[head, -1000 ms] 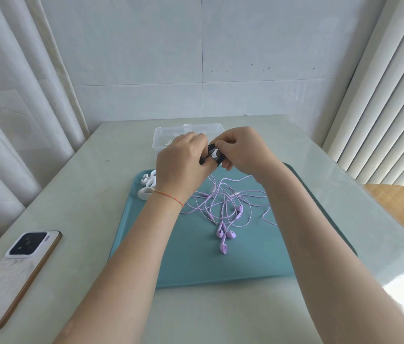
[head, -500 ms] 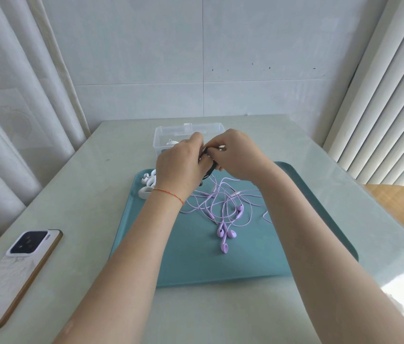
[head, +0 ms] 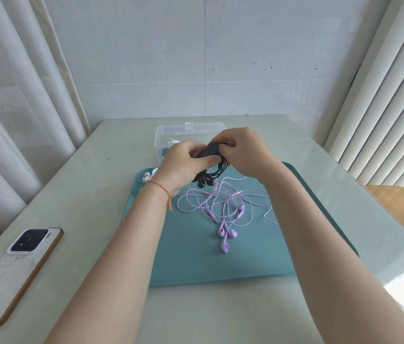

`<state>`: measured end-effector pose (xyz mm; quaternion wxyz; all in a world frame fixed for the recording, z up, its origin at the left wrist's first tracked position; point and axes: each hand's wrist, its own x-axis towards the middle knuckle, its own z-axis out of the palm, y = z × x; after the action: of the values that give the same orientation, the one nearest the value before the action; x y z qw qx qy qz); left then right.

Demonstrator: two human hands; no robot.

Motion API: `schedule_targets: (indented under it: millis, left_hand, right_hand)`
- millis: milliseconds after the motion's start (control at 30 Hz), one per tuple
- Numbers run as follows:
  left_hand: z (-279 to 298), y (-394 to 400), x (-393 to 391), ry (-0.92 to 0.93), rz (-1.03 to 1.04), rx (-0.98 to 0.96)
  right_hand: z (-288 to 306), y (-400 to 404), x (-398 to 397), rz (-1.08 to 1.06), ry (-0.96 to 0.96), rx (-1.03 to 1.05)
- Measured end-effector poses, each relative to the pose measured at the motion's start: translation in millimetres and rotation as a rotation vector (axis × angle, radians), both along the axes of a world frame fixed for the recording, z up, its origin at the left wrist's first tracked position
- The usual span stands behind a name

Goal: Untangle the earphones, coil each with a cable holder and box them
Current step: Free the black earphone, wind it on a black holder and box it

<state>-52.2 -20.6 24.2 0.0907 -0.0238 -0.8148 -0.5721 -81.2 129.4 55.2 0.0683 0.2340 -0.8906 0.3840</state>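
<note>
Above the far end of the teal tray point(head: 186, 264), both my hands hold a coil of black earphones point(head: 217, 168). A dark cable holder point(head: 209, 150) wraps over the coil. My left hand point(head: 183, 165) grips the coil from the left, its earbuds hanging below my palm. My right hand point(head: 245, 152) pinches the holder's end from the right. Loose purple earphones point(head: 225, 207) lie tangled on the tray under my hands. White cable holders point(head: 149, 176) sit at the tray's far left corner. The clear plastic box point(head: 191, 131) stands just beyond the tray, with something white inside.
A phone point(head: 14, 271) lies face down near the table's left edge. Curtains hang at the left and vertical blinds at the right. A wooden chair point(head: 399, 207) shows past the table's right edge. The tiled wall is behind the table.
The black coil has turned between my hands, and the dark holder now lies across its top. My hands stay over the tray's far end.
</note>
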Motion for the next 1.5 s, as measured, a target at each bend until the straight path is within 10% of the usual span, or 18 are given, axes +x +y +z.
schedule_targets:
  millis: [700,1000,1500]
  left_hand:
    - [7.7,-12.9,-1.2,-0.11,-0.168,0.631]
    - [8.1,-13.3,-0.9,-0.295,-0.143,0.94]
    - [2.3,-9.1,-0.5,-0.528,-0.36,0.925]
  right_hand:
    - [3.1,8.4,-0.9,0.164,-0.466,-0.652]
    - [-1.2,5.9,0.2,0.256,-0.427,-0.45]
    - [-2.6,0.8,-1.4,0.139,-0.16,-0.324]
